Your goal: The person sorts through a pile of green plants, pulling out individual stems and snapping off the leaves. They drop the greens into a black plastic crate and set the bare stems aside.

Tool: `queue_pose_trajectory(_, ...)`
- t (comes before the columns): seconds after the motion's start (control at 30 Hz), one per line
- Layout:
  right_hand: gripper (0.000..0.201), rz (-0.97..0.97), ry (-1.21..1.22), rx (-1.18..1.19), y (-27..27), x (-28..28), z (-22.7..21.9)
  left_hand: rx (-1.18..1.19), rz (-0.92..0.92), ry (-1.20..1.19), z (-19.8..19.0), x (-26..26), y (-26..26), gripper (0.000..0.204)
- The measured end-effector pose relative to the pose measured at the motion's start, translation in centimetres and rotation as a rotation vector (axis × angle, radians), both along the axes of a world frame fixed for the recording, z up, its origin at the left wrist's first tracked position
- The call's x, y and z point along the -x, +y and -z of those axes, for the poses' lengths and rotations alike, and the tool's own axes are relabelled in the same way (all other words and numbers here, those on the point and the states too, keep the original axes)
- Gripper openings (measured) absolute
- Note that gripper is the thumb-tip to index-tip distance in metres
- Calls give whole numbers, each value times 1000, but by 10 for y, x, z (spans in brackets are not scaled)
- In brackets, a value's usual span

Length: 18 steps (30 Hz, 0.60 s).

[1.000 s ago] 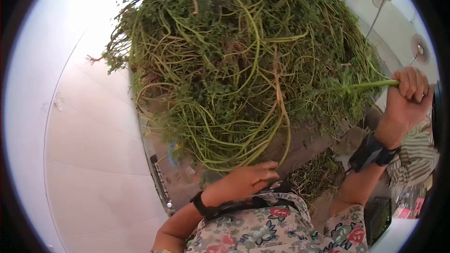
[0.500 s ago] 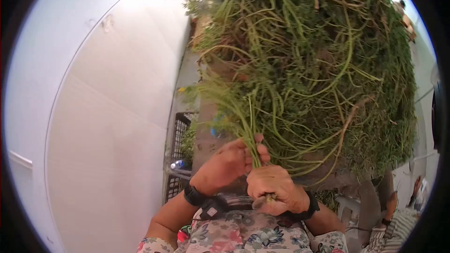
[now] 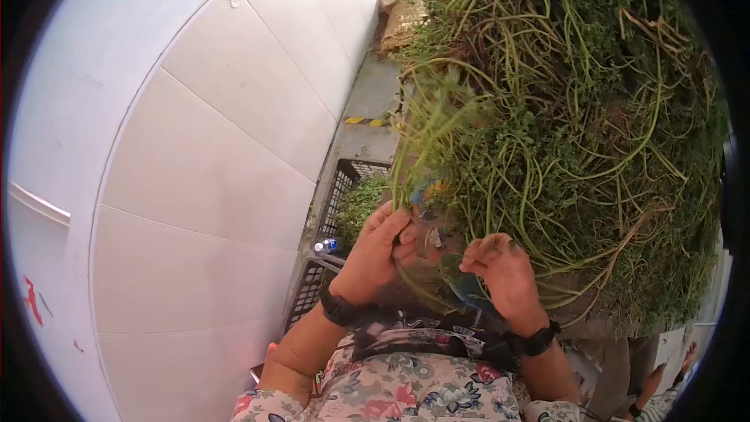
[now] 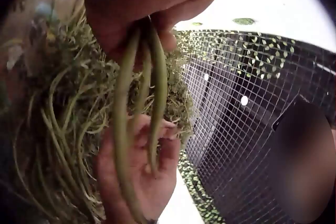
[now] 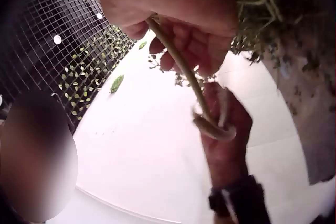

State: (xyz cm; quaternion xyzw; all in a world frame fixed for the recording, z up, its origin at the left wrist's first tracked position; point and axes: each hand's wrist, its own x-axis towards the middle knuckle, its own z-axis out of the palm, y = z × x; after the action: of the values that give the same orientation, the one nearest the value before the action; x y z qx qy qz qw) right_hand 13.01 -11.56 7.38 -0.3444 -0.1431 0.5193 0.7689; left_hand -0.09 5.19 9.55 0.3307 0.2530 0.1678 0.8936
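White panelled wall [image 3: 195, 187] fills the left of my head view. Next along, a black mesh crate [image 3: 336, 211] with loose greens in it stands by the wall, just left of the hands.

Item: left hand [image 3: 379, 254]. Fingers curled round a small bunch of green stems [image 4: 142, 103]; the left wrist view shows about three stalks pinched between thumb and fingers. Stems run lengthwise up and away from the body, their leafy ends rising toward the pile.

Item: right hand [image 3: 504, 270]. Just beside the left, fingers bent. In the right wrist view it pinches one stem whose lower end curls into a hook. The bunch lies between the two hands; the left is the nearer and carries most of it.

Item: pile of greens [image 3: 578, 109]. Large tangle of long stalks and small leaves, filling the right side, above and beyond both hands.

Not legible: the blurred blue-green shape between the hands; what the pile rests on; stem count, since fingers cover part.
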Motion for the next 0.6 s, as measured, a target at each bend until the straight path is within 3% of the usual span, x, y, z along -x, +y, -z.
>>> queue_pose_trajectory(0.2,24,-291,-908,658,-25,-18,22,-350,-14,244,9,22,8,15)
queue_pose_trajectory(0.4,25,-126,-925,818,-61,-73,32,-381,-95,279,1,22,-1,15)
queue_pose_trajectory(0.5,25,-274,-996,818,-57,-74,21,-380,-97,237,6,14,-7,14)
queue_pose_trajectory(0.57,28,-329,-904,657,-30,-54,-28,-353,-85,211,6,10,-11,14)
queue_pose_trajectory(0.6,27,-332,-775,586,-20,-45,-30,-377,-67,216,5,8,-13,14)
